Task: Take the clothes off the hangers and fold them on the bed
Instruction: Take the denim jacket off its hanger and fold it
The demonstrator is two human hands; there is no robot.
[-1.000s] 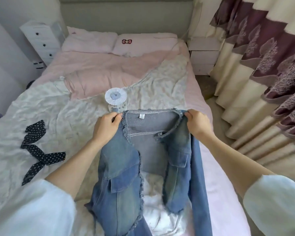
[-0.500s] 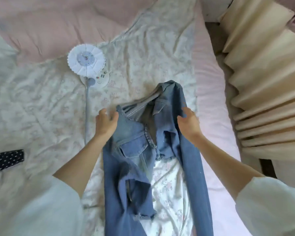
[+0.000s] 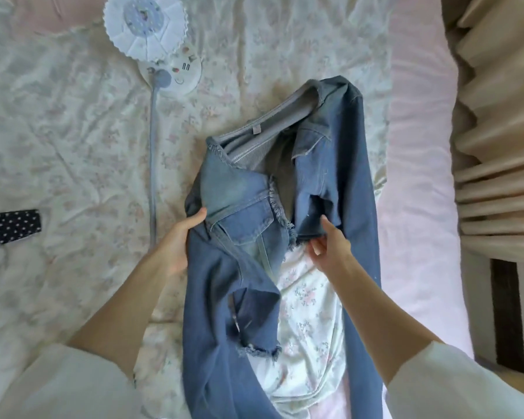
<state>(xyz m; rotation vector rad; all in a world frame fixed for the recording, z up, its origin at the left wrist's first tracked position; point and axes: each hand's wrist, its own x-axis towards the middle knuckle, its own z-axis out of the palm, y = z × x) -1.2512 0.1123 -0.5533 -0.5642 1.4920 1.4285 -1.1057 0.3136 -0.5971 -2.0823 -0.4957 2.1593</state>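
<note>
L fingers [image 3: 194,220] pinching frayed denim jacket [image 3: 242,213]

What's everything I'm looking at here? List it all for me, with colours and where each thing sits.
denim jacket: one, blue, lying open on the bed, middle of view
floral quilt: one, cream with faint pink flowers, covering the bed
pink sheet: one, pale pink, along the bed's right edge
small fan: one, white with a grey-blue stem, lying on the quilt at top left
dotted cloth: one, black with white dots, at the left edge
curtain: one, beige, at right
left hand: grips the jacket's left side
right hand: fingers loose at the jacket's right front hem
white sleeves: two, bottom corners
</note>
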